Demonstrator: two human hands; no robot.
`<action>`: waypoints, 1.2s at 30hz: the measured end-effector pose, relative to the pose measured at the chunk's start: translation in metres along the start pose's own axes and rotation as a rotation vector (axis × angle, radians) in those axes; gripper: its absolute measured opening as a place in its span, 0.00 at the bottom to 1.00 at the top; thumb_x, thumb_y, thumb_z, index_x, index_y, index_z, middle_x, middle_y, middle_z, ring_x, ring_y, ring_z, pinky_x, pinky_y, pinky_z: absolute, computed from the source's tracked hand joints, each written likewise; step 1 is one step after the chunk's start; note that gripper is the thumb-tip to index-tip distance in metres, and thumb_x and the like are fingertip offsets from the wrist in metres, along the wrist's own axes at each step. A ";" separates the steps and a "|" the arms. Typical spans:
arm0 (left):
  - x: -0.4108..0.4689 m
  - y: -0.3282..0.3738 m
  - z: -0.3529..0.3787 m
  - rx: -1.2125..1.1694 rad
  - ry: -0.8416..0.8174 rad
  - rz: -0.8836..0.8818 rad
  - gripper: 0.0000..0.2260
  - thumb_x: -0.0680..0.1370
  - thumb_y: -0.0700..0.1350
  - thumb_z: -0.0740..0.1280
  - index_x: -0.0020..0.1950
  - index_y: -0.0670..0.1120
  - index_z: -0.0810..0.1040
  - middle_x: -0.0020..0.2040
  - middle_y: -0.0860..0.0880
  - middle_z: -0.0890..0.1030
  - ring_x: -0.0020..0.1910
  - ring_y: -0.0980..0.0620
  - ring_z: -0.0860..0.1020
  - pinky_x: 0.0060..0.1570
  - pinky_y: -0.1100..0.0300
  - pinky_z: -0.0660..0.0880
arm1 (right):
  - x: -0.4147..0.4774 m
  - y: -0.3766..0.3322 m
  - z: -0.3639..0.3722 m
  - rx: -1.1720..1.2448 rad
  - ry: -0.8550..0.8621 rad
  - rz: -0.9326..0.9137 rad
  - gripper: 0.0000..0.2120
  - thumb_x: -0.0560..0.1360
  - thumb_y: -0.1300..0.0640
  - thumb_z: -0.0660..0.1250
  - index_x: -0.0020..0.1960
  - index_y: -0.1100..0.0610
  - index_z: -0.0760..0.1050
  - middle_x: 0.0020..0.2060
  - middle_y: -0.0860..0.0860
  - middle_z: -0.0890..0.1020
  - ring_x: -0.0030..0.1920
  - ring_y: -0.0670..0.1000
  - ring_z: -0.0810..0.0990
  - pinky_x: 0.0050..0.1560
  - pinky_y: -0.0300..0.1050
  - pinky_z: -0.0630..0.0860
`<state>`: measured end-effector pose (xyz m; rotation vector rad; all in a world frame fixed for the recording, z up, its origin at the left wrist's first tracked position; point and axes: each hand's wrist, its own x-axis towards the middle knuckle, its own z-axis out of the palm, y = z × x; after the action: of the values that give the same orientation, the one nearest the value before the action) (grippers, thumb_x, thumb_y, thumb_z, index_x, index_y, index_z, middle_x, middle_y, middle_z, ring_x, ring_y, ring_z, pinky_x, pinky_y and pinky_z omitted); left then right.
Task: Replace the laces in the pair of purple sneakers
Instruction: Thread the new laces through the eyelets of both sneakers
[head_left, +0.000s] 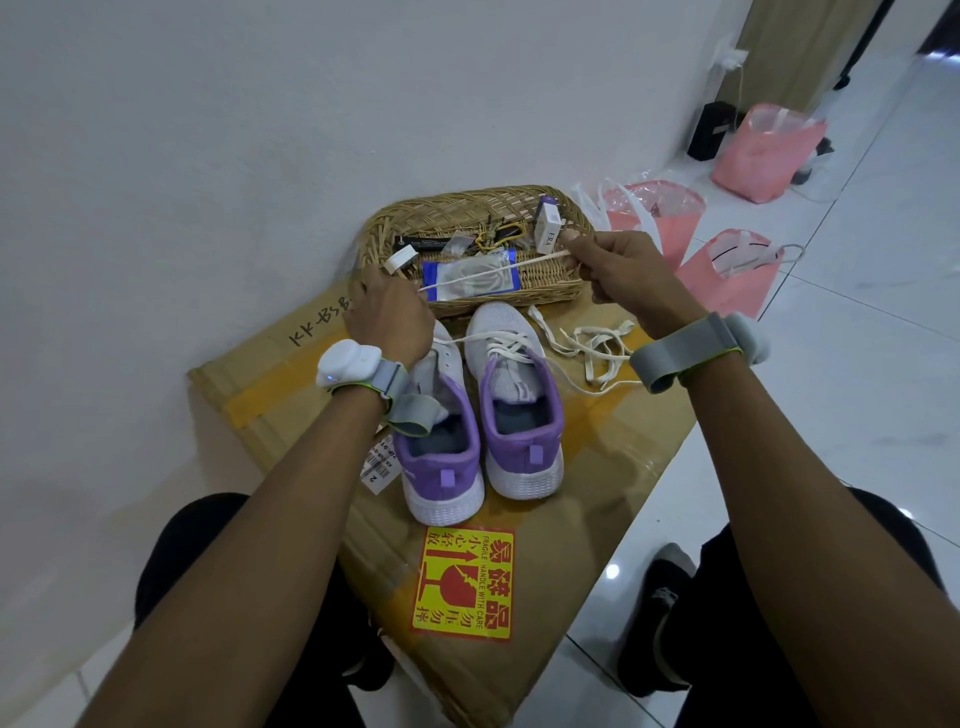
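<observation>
Bare forearms (260, 519) reach over a cardboard box (597, 467), a white lace (488, 274) taut between the hands.

A fragile sticker (462, 582) sits at the box's near edge. Mid-box, the purple sneakers (519, 415) stand side by side, heels toward the person; the right-hand one is partly laced. The left hand (387, 317) pinches one end of the lace with curled fingers, and the right hand (626, 270) pinches the other, above a wicker basket (467, 208) at the far edge. A loose lace (592, 345) lies tangled near the right edge.
</observation>
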<state>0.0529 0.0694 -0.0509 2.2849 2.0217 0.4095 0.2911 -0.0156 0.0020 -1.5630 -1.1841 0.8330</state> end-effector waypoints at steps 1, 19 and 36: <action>0.003 -0.004 0.002 0.023 -0.027 -0.004 0.15 0.82 0.48 0.60 0.61 0.41 0.79 0.68 0.37 0.70 0.68 0.36 0.67 0.62 0.42 0.71 | 0.001 0.000 -0.002 0.019 0.034 0.012 0.17 0.80 0.49 0.64 0.38 0.59 0.78 0.22 0.45 0.71 0.20 0.44 0.65 0.29 0.40 0.66; -0.022 0.026 -0.017 -0.689 -0.281 0.348 0.09 0.78 0.50 0.71 0.54 0.48 0.77 0.45 0.47 0.83 0.39 0.52 0.83 0.43 0.57 0.80 | -0.002 0.005 0.003 0.242 0.332 -0.137 0.13 0.70 0.57 0.77 0.43 0.61 0.74 0.33 0.56 0.84 0.29 0.49 0.82 0.27 0.38 0.74; -0.022 0.013 -0.016 -0.926 -0.742 0.019 0.06 0.75 0.32 0.71 0.50 0.30 0.83 0.49 0.43 0.86 0.36 0.52 0.84 0.36 0.63 0.80 | -0.007 0.013 0.034 -0.721 -0.499 -0.299 0.07 0.76 0.54 0.71 0.51 0.54 0.85 0.42 0.50 0.86 0.39 0.47 0.79 0.38 0.35 0.71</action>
<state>0.0593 0.0440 -0.0361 1.5296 1.0959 0.3219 0.2617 -0.0129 -0.0203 -1.7025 -2.2015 0.6395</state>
